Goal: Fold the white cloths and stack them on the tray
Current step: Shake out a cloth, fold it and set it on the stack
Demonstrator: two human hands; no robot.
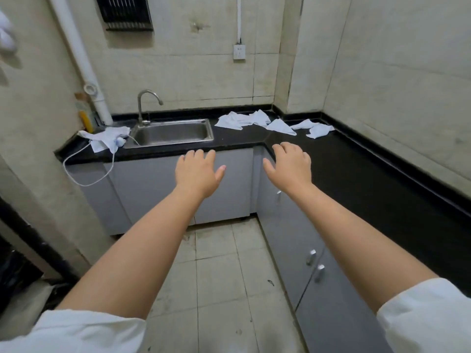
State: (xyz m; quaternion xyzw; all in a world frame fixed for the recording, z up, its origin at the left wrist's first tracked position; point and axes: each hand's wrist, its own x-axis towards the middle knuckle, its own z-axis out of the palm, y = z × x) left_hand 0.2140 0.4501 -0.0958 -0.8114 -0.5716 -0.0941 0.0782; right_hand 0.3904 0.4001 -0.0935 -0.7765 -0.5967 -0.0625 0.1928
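Note:
Several crumpled white cloths lie on the black countertop (356,164) in the far corner: one heap (239,120), a smaller cloth (281,126) beside it, and another (316,128) further right. One more white cloth (105,138) lies left of the sink. My left hand (197,171) and my right hand (290,165) are stretched forward in the air, palms down, fingers relaxed, holding nothing. Both hang short of the cloths, near the counter's front edge. No tray is in view.
A steel sink (173,132) with a tap (145,105) is set in the counter at left. A white cable (84,171) hangs over the counter edge. Grey cabinets (229,189) stand below, and a tiled floor (216,289) lies between them.

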